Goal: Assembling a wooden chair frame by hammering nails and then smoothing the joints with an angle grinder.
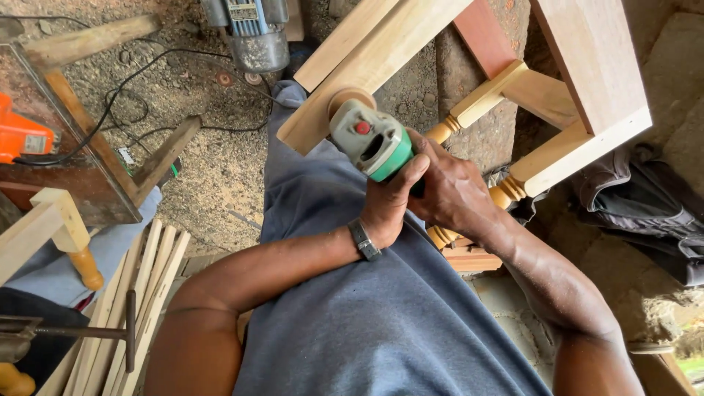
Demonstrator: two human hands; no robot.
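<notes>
hands (422,192) both clenched round green grinder (372,144), disc seemingly touching pale wooden frame (367,70), hammer (88,331) nearby

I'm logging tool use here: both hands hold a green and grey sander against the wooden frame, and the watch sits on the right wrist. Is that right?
Not quite. The head view shows the watch on the left wrist, not the right. The rest stands: left hand and right hand both hold the green and grey sander against the wooden frame.

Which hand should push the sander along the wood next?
Probably the left hand: it wraps the green sander right by the disc on the plank. The right hand only steadies its back.
</notes>
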